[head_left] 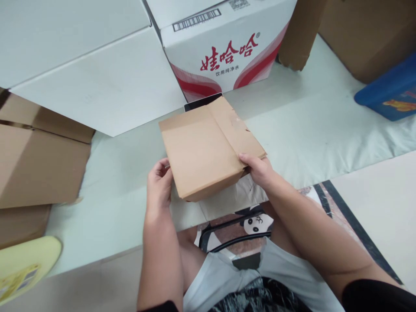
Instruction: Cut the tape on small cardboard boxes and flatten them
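A small brown cardboard box (203,149) is in the middle of the view, tilted above the pale green cloth near its front edge. My right hand (258,169) grips the box's right near corner, its thumb on top of the flap and its fingers hidden below. At the left side of the box, my left hand (160,182) has curled fingers and a thumb closed against its edge. The flap on the right has a torn, scuffed patch. Behind the box, a thin dark flat object (203,102) with a light rim is partly covered.
Pale green cloth (120,182) covers the table. A white carton with red lettering (227,60) and a plain white box (104,82) stand behind. Cardboard boxes (42,160) and a yellow container (32,264) are left; a blue container (388,93) is right.
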Available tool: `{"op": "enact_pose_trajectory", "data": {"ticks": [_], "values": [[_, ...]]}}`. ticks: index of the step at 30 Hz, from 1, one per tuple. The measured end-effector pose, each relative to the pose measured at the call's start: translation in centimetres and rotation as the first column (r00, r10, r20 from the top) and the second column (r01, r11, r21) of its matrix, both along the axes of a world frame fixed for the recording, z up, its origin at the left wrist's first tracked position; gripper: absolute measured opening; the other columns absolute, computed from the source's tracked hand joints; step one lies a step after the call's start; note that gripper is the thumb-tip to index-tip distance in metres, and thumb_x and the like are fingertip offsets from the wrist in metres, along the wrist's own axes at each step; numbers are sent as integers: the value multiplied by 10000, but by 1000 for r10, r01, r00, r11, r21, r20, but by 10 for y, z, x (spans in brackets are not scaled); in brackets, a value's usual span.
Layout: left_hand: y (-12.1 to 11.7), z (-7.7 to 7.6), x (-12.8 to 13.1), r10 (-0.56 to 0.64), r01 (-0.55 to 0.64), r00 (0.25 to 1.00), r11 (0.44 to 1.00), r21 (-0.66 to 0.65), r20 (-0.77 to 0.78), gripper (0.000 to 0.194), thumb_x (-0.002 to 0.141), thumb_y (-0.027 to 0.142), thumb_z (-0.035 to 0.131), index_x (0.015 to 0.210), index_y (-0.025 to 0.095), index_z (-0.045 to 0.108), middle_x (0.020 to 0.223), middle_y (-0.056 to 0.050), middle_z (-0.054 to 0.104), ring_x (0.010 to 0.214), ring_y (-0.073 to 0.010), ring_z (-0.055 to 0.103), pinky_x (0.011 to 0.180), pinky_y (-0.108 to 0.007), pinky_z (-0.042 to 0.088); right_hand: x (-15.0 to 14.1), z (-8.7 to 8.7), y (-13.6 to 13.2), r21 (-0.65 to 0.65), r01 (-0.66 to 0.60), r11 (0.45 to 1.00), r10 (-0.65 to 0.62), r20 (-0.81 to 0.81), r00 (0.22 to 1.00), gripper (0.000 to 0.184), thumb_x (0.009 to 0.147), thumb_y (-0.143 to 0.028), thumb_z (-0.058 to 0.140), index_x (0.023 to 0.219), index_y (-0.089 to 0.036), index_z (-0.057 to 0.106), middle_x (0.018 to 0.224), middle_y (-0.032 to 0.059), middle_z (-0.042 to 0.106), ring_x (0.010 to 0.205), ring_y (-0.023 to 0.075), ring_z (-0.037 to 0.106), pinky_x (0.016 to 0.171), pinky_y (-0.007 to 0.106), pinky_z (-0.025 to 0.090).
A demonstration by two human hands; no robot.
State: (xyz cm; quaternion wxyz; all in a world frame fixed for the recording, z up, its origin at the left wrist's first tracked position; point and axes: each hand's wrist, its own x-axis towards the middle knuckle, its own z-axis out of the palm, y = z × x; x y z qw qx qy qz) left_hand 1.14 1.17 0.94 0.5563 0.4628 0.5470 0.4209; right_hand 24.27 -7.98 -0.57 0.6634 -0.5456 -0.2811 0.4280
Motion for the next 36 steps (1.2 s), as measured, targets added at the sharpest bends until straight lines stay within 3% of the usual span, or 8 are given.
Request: {"op": "enact_pose_trajectory", "data": {"ticks": [18, 36], "values": [[-1, 2, 4, 71, -73, 995, 997, -18, -75, 299, 610, 388, 788, 792, 171, 693, 725, -15, 717, 680, -160, 684, 605, -232, 496, -1, 6, -1, -44, -26, 999, 28, 51, 998, 630, 610, -550, 735, 1163, -253, 694, 1143, 72, 764, 1340, 330, 582, 1185, 517, 422], [-1, 4, 6, 76, -80, 991, 996, -35, -107, 394, 571, 458, 818, 792, 175, 655, 717, -15, 686, 689, -179, 679, 633, -273, 525, -4, 11, -2, -65, -28, 997, 32, 60, 998, 668, 603, -516, 730, 1208, -239, 667, 1168, 82, 760, 1271, 326, 633, 1110, 493, 500]]}}
